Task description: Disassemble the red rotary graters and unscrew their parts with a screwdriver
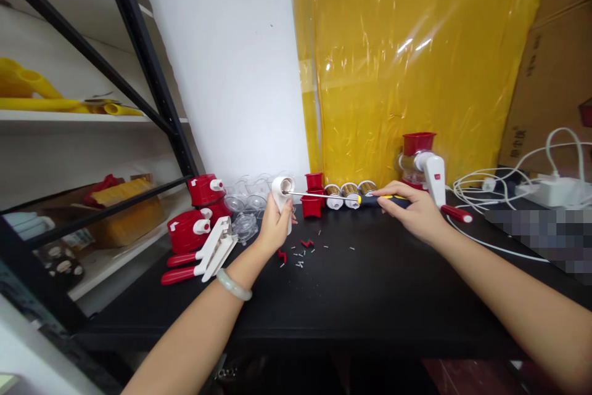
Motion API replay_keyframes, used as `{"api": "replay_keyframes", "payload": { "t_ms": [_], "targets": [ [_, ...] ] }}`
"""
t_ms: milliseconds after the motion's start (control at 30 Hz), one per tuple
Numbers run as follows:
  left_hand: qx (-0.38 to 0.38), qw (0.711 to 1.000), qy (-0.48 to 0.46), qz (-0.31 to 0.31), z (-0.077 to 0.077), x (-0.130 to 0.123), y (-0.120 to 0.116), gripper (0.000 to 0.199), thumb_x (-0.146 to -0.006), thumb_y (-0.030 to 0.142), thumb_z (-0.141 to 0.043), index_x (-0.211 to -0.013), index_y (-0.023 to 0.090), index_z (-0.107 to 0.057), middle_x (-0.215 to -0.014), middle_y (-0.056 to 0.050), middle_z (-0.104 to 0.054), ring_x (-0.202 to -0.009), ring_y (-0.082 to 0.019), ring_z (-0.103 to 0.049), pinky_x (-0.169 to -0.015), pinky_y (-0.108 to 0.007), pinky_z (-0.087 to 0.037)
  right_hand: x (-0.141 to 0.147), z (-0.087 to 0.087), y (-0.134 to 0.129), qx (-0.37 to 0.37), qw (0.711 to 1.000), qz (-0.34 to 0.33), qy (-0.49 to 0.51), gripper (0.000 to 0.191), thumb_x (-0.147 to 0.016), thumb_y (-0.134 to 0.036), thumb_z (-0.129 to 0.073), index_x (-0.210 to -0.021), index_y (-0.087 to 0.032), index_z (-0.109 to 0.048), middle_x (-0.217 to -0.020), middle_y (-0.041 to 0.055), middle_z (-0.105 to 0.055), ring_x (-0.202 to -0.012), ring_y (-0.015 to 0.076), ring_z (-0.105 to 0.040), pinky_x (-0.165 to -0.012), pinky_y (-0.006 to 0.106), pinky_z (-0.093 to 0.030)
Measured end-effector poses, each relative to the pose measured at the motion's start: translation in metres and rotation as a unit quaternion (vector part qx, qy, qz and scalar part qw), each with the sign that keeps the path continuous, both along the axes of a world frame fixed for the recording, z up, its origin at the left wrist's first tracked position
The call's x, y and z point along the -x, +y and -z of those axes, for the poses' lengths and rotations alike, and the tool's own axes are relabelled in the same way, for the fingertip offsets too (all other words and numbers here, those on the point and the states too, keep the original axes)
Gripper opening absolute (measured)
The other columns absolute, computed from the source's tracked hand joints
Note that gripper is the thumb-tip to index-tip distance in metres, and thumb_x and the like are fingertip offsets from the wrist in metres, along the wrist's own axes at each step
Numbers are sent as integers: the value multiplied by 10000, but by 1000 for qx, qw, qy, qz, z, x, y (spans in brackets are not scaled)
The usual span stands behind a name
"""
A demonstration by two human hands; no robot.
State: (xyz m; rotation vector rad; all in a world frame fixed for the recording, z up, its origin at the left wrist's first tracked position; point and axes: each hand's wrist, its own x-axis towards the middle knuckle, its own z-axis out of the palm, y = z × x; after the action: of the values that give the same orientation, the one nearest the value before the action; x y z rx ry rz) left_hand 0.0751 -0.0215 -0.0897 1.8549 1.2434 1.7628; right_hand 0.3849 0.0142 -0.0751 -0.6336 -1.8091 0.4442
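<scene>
My left hand [276, 222] grips a white plastic crank handle part [283, 188], its round hollow end facing right. In my right hand [407, 207] is a screwdriver [370, 200] with a dark and yellow grip, held level. Its long metal shaft points left, and the tip reaches the hollow end of the white part; whether it sits on a screw I cannot tell. On the black table below lie several small screws [300, 264] and two small red plastic pieces [306, 243].
At left are red grater bodies [189, 230], white cranks with red handles [213, 250] and clear plastic parts [245, 227]. Red hoppers [312, 205] and metal grater drums [350, 195] line the back. An assembled grater [432, 176] and white cables [490, 185] are at right.
</scene>
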Motion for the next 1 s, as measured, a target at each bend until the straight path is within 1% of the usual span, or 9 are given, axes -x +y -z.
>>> {"api": "replay_keyframes", "payload": {
  "t_ms": [233,367,500,600,700,767,833,900,1000],
  "targets": [
    [9,999,30,-34,-1,1,-1,329,-917,439,-463,-1117,189,-387,-753,17,-530,-556,-118,-566,-537,-273,-517,1,-1,-1,-18,1000,6,0,200,-836,-392,-626,-932,-239,-709,-902,55,-654,-841,209,-634,-810,381,-487],
    [17,987,105,-120,-3,5,-2,279,-929,438,-428,-1063,194,-402,-718,3,-547,-546,-147,-576,-549,-291,-489,-1,-2,-2,-67,998,15,-4,166,-818,-373,-654,-926,-259,-709,-895,52,-647,-851,210,-626,-832,388,-489],
    [28,954,203,-216,-7,9,-4,249,-939,429,-391,-1023,196,-411,-738,-44,-585,-625,-212,-612,-601,-330,-468,-1,-2,-3,-87,996,20,-12,190,-775,-378,-702,-936,-278,-707,-908,49,-637,-873,219,-621,-844,395,-489],
    [33,928,263,-261,-10,6,-8,251,-942,419,-374,-1022,187,-426,-788,-90,-612,-719,-260,-638,-635,-348,-460,2,0,0,-13,998,28,49,335,-717,-439,-744,-997,-269,-672,-909,42,-644,-866,221,-628,-801,377,-507],
    [40,911,292,-287,-11,-1,-13,260,-943,403,-368,-1042,173,-437,-822,-121,-631,-751,-280,-652,-649,-354,-460,7,2,4,134,979,-19,153,433,-762,-593,-631,-1011,-239,-627,-784,34,-642,-677,186,-628,-592,316,-506],
    [46,901,307,-302,-11,-4,-15,280,-944,403,-363,-1067,162,-437,-843,-139,-640,-751,-290,-659,-653,-361,-459,9,3,7,256,952,-50,157,528,-826,-700,-430,-904,-213,-619,-646,39,-625,-483,161,-563,-422,283,-415],
    [51,891,325,-313,-12,-6,-15,296,-946,403,-355,-1084,153,-435,-861,-153,-646,-751,-300,-663,-656,-369,-458,8,2,7,324,941,-38,90,612,-836,-742,-321,-711,-204,-586,-498,33,-565,-335,132,-435,-334,271,-284],
    [59,887,335,-314,-13,-5,-15,300,-948,402,-348,-1083,149,-435,-859,-157,-648,-749,-300,-665,-657,-370,-457,4,1,5,283,959,20,10,615,-841,-726,-347,-551,-211,-516,-404,20,-487,-312,121,-380,-346,278,-256],
    [76,892,336,-293,-14,-3,-14,288,-944,396,-357,-1063,148,-443,-808,-135,-640,-719,-287,-658,-644,-364,-456,-2,-1,0,81,987,130,-47,537,-879,-623,-405,-551,-221,-543,-436,22,-497,-430,159,-481,-464,311,-367]
  ]
}}
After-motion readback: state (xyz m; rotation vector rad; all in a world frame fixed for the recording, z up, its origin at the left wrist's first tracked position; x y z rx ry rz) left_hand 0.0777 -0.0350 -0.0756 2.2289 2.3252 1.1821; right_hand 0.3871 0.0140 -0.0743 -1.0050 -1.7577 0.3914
